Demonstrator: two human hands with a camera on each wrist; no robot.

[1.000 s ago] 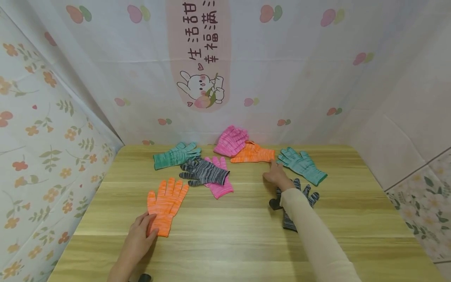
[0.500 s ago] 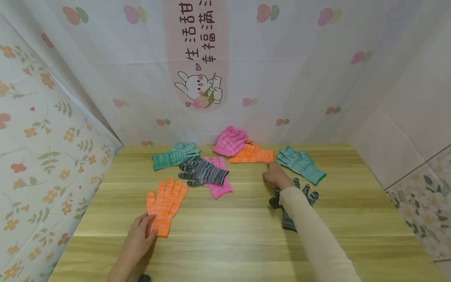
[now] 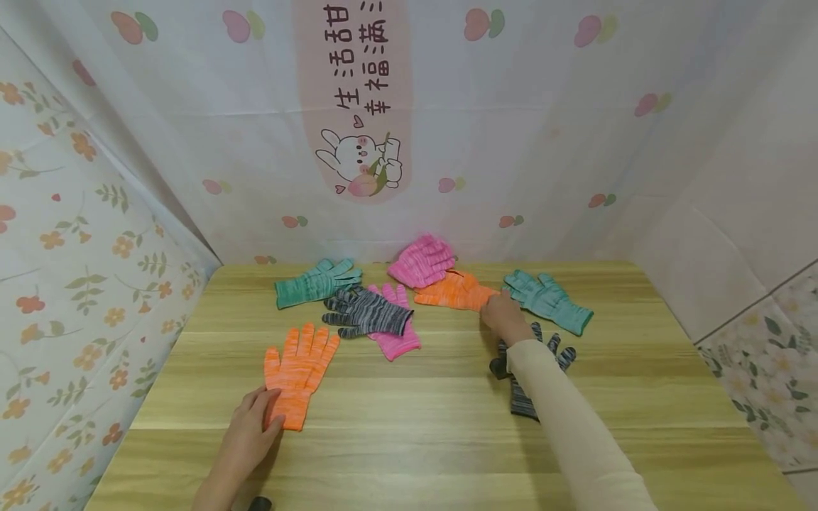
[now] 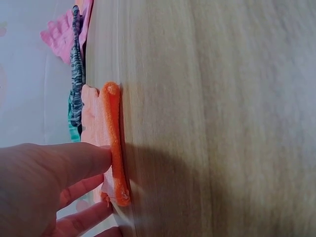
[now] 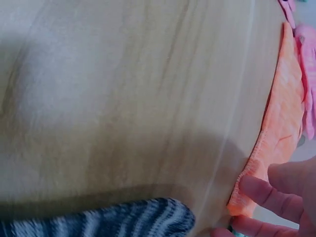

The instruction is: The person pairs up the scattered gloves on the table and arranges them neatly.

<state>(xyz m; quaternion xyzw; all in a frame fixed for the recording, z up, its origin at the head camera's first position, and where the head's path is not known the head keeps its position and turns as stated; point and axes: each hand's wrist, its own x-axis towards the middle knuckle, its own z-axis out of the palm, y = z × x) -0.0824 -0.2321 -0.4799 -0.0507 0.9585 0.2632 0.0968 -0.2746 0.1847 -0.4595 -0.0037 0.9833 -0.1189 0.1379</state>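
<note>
My left hand point(image 3: 251, 426) rests at the cuff corner of an orange knit glove point(image 3: 300, 369), which lies flat with its fingers pointing away. In the left wrist view the straight thumb touches the thick orange cuff point(image 4: 117, 148), with relaxed fingers beside the edge. At the back, my right hand point(image 3: 506, 319) holds the cuff end of another orange glove point(image 3: 455, 291); the right wrist view has thumb and fingertips at that orange cuff point(image 5: 244, 190). A pink glove point(image 3: 422, 261) overlaps its far side. Under the right forearm lies a grey-black striped glove point(image 3: 524, 399), partly hidden.
A green glove point(image 3: 313, 284) lies back left, beside a grey striped glove point(image 3: 371, 312) on top of a pink one point(image 3: 402, 346). Another green glove point(image 3: 549, 301) lies right of the right hand. A patterned cloth point(image 3: 511, 142) hangs behind the wooden table point(image 3: 396, 440).
My right hand has drawn the back orange glove a little toward me, and the pink glove on it has shifted along. The left hand and its glove have stayed put.
</note>
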